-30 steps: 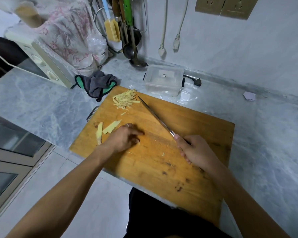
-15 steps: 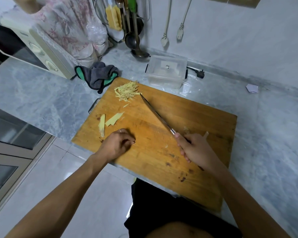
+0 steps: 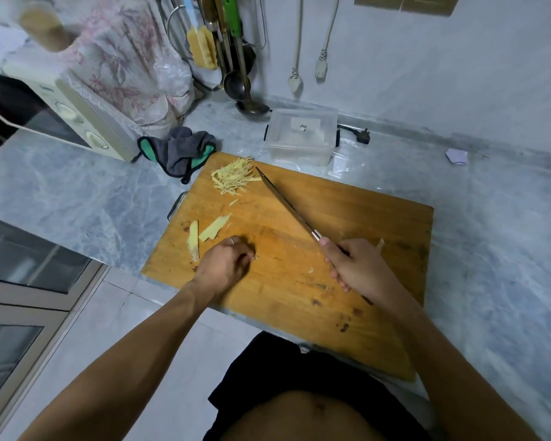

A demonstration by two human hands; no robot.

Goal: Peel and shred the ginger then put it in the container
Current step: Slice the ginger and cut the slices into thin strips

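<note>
A wooden cutting board lies on the marble counter. A pile of shredded ginger sits at its far left corner. Two flat ginger slices lie near the left edge. My right hand grips the handle of a long knife, whose tip points at the shreds. My left hand rests on the board beside the slices with fingers curled; whether it pinches anything is hidden. A clear plastic container stands just beyond the board.
A grey and green cloth lies left of the board. A cream appliance under a flowered cover stands at far left. Ladles and utensils hang on the wall. A black plug lies behind the container.
My left hand has drawn back towards me, away from the knife blade, and its fingers have curled in. The knife stays in much the same place.
</note>
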